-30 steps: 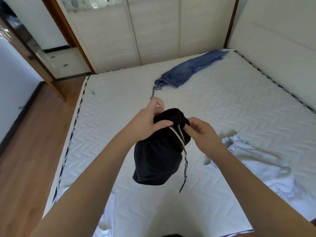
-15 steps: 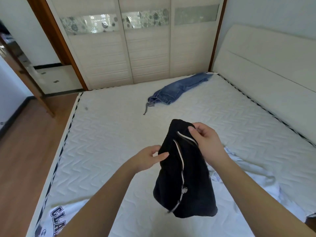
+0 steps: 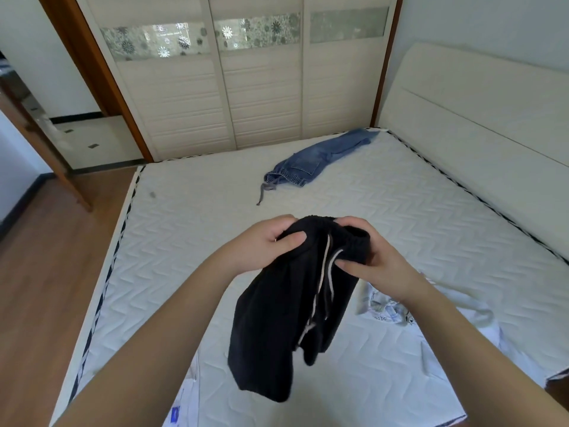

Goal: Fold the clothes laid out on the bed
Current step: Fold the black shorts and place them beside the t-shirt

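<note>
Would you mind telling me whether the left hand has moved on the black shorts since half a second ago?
Yes. The left hand rose from mid-fabric to grip the black shorts at the waistband.

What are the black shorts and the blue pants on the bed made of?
The black shorts look like soft, matte knit cotton: they hang limp, with a gathered stretchy waistband. The blue pants look like denim: faded blue, with stitched seams and a patch pocket.

bare mattress [image 3: 191,241] left, jeans [image 3: 311,166] beyond
</note>
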The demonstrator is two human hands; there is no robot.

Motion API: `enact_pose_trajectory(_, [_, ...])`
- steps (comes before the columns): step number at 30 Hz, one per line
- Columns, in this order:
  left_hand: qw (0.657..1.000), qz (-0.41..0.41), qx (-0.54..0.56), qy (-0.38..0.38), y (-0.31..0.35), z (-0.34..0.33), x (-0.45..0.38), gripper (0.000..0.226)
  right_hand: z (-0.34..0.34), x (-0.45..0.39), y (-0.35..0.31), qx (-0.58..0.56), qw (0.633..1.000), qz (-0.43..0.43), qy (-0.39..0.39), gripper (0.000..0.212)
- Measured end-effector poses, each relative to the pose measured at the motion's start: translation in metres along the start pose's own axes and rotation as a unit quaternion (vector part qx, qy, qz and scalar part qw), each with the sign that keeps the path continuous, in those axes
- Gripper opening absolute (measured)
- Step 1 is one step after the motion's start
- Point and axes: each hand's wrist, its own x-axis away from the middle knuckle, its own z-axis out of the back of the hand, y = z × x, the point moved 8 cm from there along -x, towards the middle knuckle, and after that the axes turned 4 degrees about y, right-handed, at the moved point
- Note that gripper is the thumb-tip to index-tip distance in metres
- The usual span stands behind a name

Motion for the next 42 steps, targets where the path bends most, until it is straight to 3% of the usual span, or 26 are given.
enact_pose_trajectory(4, [0.997,-0.050,-0.063,0.011,0.010,0.031,0.001,0.015,0.008,-0.015,0.001,0.183,0.982,-0.023,0.048,0.028])
enact_pose_trajectory(11, [0.970,-0.042,-0.238,0.025,0.006,0.090,0.004,0.025,-0.001,-0.042,-0.022,0.406,0.909,0.087,-0.034,0.048])
enact_pose_trajectory(14, [0.921,-0.072,-0.381,-0.042,0.004,0.103,0.005,0.033,-0.007,-0.047,-0.029,0.382,0.913,0.126,-0.064,0.038])
enact_pose_trajectory(17, [0.852,-0.104,-0.504,-0.092,0.002,0.113,0.004,0.055,-0.016,-0.053,-0.019,0.244,0.961,0.016,-0.129,0.025])
enact_pose_trajectory(20, [0.793,-0.095,-0.591,-0.112,-0.007,0.130,-0.001,0.058,-0.018,-0.059,-0.011,0.254,0.952,-0.045,-0.162,0.039])
enact_pose_trajectory(23, [0.774,-0.055,-0.616,-0.138,-0.025,0.146,-0.003,0.054,-0.005,-0.069,-0.017,0.369,0.920,0.004,-0.134,0.048])
enact_pose_trajectory(26, [0.816,0.002,-0.557,-0.158,-0.045,0.158,0.001,0.043,0.015,-0.078,-0.021,0.485,0.866,0.069,-0.103,0.052])
enact_pose_trajectory(28, [0.821,0.012,-0.548,-0.156,-0.052,0.162,0.000,0.040,0.025,-0.085,-0.022,0.548,0.828,0.081,-0.090,0.067])
enact_pose_trajectory(30, [0.792,-0.003,-0.589,-0.159,-0.056,0.163,-0.003,0.040,0.032,-0.091,-0.025,0.612,0.782,0.077,-0.090,0.083])
enact_pose_trajectory(34, [0.697,-0.100,-0.694,-0.152,-0.047,0.159,-0.009,0.041,0.046,-0.101,-0.041,0.687,0.718,0.102,-0.048,0.067])
enact_pose_trajectory(36, [0.670,-0.112,-0.717,-0.158,-0.044,0.160,-0.011,0.044,0.052,-0.105,-0.049,0.710,0.694,0.114,-0.024,0.067])
enact_pose_trajectory(39, [0.673,-0.152,-0.716,-0.109,-0.033,0.170,-0.017,0.053,0.061,-0.107,-0.061,0.721,0.680,0.136,-0.009,0.055])
enact_pose_trajectory(42, [0.713,-0.136,-0.685,-0.063,-0.021,0.183,-0.026,0.065,0.067,-0.102,-0.071,0.692,0.703,0.162,-0.015,0.040])
